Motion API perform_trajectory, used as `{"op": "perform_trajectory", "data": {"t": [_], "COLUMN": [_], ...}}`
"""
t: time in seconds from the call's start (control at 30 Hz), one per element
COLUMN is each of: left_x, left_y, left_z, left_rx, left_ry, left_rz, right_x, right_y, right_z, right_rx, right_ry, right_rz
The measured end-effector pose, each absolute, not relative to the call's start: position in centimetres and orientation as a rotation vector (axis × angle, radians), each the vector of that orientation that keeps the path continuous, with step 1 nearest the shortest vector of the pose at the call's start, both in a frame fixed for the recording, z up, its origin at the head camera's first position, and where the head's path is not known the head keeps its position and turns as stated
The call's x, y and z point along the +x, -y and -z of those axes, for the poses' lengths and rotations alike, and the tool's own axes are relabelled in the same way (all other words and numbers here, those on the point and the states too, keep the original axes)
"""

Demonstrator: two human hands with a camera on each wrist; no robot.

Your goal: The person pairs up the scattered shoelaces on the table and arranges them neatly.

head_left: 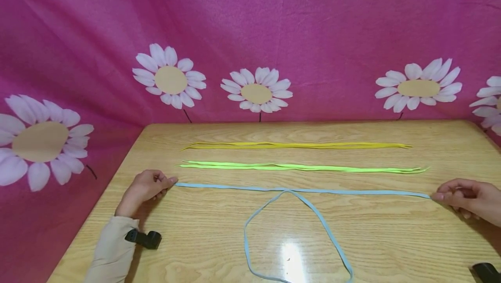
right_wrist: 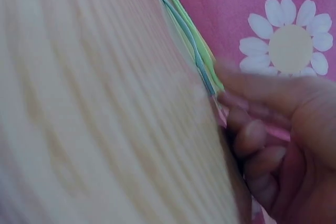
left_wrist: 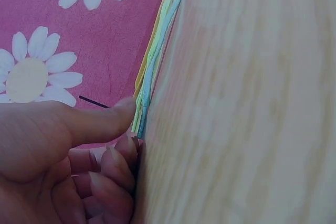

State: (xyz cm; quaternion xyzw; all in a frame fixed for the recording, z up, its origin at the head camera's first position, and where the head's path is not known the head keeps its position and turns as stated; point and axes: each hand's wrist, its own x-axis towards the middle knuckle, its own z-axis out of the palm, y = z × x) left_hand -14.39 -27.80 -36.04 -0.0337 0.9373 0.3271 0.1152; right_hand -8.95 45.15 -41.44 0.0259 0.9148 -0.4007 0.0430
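A light blue shoelace (head_left: 364, 192) runs nearly straight across the wooden table between the two hands. At its left end, the thumb and index finger of the left hand (head_left: 148, 186) pinch the tip. The right hand (head_left: 469, 197) pinches the opposite end, its other fingers curled in below. From the middle of the straight run, a wide loop of blue lace (head_left: 246, 239) hangs toward the near side, its lowest part cut off by the frame. In the left wrist view, the blue lace tip (left_wrist: 142, 127) shows beside the thumb.
Beyond the blue lace lie bright green laces (head_left: 301, 167), and farther back yellow laces (head_left: 297, 144), both stretched out roughly parallel to it. A pink cloth with white daisies (head_left: 321, 26) hangs behind the wooden table (head_left: 188, 239). A black wrist device (head_left: 146, 238) sits on the left sleeve.
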Motion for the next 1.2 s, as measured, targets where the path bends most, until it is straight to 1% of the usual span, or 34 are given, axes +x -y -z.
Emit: {"op": "perform_trajectory", "data": {"t": [0.23,0.33,0.47,0.57,0.8,0.97,1.1,1.2], "left_x": [-14.5,-14.5,-14.5,-14.5,-14.4,-14.4,-14.3,-14.2], "left_y": [29.3,29.5,29.3,29.2,29.0,28.9,28.7,28.4], "left_z": [36.5,36.7,36.8,36.8,36.8,36.7,36.5,36.1], "left_rx": [0.063,0.099,0.105,0.092,0.064,0.038,0.073,0.187], "left_ry": [-2.658,-2.681,-2.722,-2.732,-2.728,-2.717,-2.73,-2.777], "left_rz": [-1.169,-1.177,-1.141,-1.127,-1.151,-1.169,-1.106,-0.989], "right_x": [-8.8,-8.9,-8.8,-8.7,-8.8,-8.9,-8.9,-8.8], "right_y": [-46.0,-46.2,-46.1,-45.9,-45.7,-45.9,-45.7,-45.2], "right_z": [42.0,42.3,42.2,42.2,42.5,42.7,42.5,41.7], "right_rx": [-0.269,-0.321,-0.26,-0.282,-0.488,-0.55,-0.523,-0.443], "right_ry": [-2.725,-2.678,-2.715,-2.766,-2.882,-2.885,-2.949,-3.006], "right_rz": [1.504,1.579,1.535,1.501,1.513,1.548,1.467,1.36]}}
